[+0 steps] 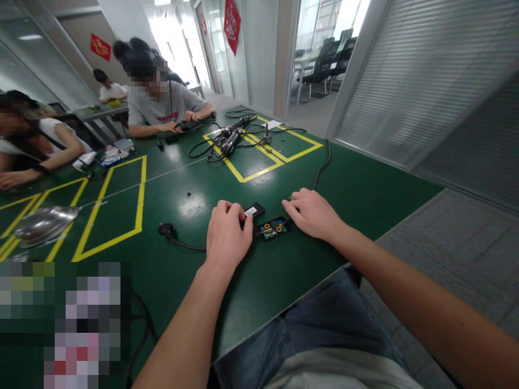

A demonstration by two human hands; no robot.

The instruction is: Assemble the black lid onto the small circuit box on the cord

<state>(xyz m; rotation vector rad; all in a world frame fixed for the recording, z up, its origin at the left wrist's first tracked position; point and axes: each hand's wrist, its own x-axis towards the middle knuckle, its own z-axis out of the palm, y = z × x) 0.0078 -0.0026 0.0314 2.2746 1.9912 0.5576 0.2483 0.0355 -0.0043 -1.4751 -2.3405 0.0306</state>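
A small black case lies open on the green table, with a circuit board, copper-coloured coils and coloured wires showing inside. My left hand is closed at the near left of it, thumb and fingers gripping the left end of a black cover with a white label. From under this hand a black cord runs left to a plug. My right hand rests at the case's right end, fingers curled together; what they hold is hidden. A thick black cable leads away beyond it.
Black tools with coiled cables lie further back inside yellow tape outlines. A small metal part stands beside them. A shiny metal dish is at the left. A co-worker works across the table; others sit further left.
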